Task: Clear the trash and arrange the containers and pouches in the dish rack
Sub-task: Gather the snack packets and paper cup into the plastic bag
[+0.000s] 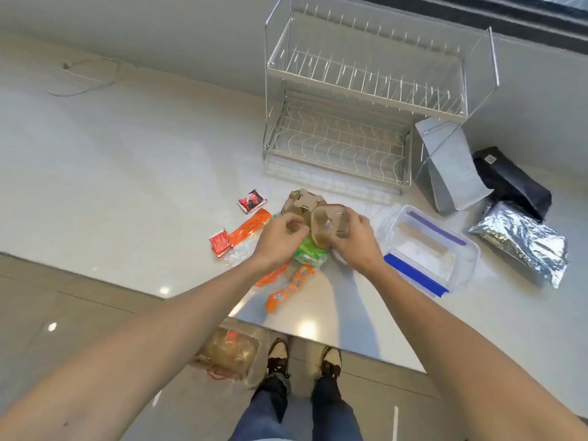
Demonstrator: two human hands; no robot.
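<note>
Both forearms reach forward over the counter. The right hand (353,240) curls closed around a brown cardboard cup carrier (329,222); the left hand (280,240) pinches a green plastic wrapper (310,251) beneath its fingertips. Beyond the fingers stands one two-tier dish rack (366,100); right of them lie one clear container (429,249) and three pouches.

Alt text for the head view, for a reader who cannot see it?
Both hands, left hand and right hand, gather a brown cardboard cup carrier and wrappers on a white counter; behind stands an empty dish rack.
</note>
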